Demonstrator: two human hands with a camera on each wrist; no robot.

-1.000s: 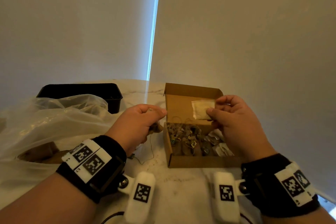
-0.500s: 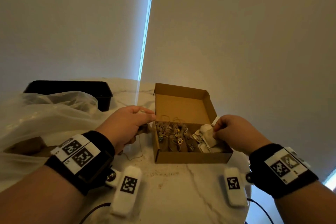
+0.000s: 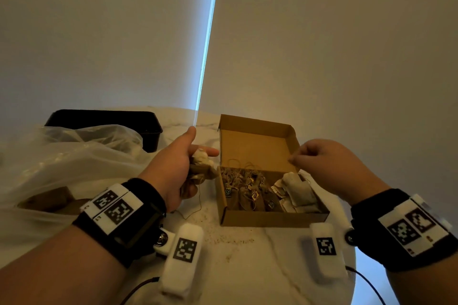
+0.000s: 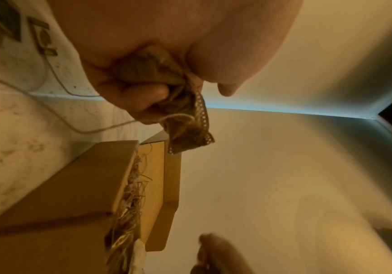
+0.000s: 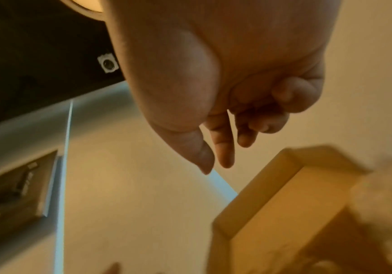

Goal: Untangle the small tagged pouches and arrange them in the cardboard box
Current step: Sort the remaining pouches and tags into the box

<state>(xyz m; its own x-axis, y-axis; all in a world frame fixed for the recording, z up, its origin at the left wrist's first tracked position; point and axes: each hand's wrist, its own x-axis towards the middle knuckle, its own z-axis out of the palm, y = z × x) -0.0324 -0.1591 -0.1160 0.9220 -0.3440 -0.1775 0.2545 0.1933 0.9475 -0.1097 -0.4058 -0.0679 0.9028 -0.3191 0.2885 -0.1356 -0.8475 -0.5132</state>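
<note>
The left hand point(image 3: 173, 168) is gripping a bunch of brown pouches point(image 4: 159, 77) just left of the open cardboard box point(image 3: 270, 218) on the tabletop point(image 3: 247, 267), thumb raised. The right hand point(image 3: 327, 166) is hovering empty over the box's right end, fingers loosely curled. More pouches are lying inside.

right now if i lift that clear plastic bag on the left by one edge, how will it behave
The crumpled clear plastic bag would probably sag and fold rather than keep its shape, since its film already lies in soft creases. It looks light itself, but brown items show inside its lower part, so they may slide or spill out.
</note>
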